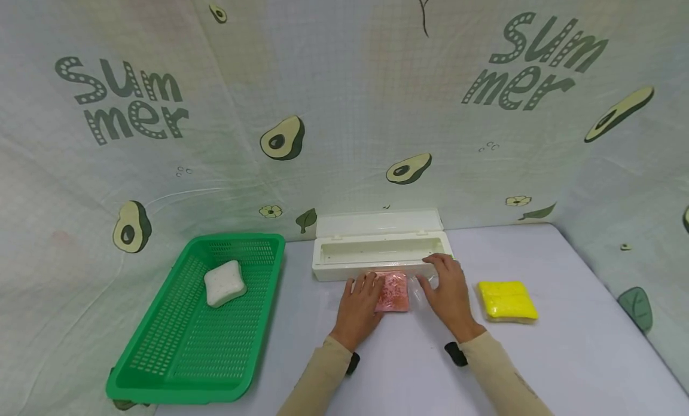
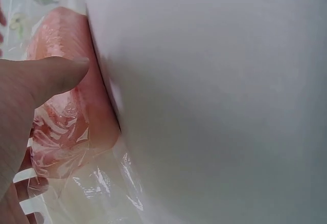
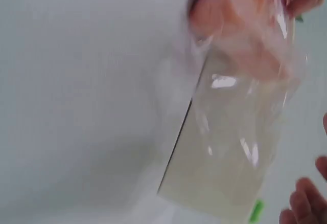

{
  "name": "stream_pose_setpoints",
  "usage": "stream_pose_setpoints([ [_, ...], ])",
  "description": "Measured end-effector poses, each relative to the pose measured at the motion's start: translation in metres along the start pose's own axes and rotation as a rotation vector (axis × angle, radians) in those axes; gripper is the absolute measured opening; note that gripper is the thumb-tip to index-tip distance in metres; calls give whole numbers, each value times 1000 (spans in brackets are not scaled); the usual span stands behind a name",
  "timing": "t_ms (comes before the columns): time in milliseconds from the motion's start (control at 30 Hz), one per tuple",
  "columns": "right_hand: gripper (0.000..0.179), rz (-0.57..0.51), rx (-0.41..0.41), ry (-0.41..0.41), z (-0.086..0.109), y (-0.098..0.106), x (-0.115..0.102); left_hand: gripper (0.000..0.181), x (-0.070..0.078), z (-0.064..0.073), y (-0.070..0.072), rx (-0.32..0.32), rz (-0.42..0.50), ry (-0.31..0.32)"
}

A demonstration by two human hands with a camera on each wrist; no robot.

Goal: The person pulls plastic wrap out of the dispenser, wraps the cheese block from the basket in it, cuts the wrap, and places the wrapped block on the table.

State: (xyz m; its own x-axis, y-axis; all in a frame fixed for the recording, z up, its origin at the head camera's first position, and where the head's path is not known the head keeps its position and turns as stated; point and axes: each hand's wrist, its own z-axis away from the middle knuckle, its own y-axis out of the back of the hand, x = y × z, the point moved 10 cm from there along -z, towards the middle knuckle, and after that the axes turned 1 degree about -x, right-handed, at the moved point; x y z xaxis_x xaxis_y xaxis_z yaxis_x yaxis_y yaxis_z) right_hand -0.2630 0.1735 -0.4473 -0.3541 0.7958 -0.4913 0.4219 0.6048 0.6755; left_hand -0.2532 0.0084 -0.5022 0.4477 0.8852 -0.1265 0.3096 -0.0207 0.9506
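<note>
Your left hand [image 1: 359, 308] grips one film-wrapped pink block [image 1: 395, 293], just in front of one open white box [image 1: 371, 273]; your right hand [image 1: 451, 290] is released, fingers spread. One yellow block [image 1: 507, 301], one white block [image 1: 225, 283] in one green basket [image 1: 204, 356]! White table [image 1: 409, 380], avocado-print cloth [image 1: 344, 75] behind.

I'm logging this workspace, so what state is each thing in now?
White box: open
Lid: raised at the box's back
Pink block: covered by clear film, touched by left hand
Clear film: wrinkled, partly loose beside the block
Right hand: fingers spread, near the film
Yellow block: lying on the table
Green basket: upright, holding the white block
</note>
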Motion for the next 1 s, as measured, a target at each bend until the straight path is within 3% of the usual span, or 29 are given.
stream_pose_setpoints([
  [133,51,0,22,-151,-5,11,34,81,1,0,3,16,9,-10],
  [233,56,-11,-12,-200,-7,9,54,80,1,0,5,18,21,-18],
  [500,57,-54,-87,-199,-10,-2,82,80,1,-2,8,18,55,-25],
  [733,59,-43,-112,-230,-11,-6,94,78,5,-7,21,79,99,-33],
  [1000,59,-26,-69,-237,-10,-5,95,59,22,-35,46,164,237,-51],
])
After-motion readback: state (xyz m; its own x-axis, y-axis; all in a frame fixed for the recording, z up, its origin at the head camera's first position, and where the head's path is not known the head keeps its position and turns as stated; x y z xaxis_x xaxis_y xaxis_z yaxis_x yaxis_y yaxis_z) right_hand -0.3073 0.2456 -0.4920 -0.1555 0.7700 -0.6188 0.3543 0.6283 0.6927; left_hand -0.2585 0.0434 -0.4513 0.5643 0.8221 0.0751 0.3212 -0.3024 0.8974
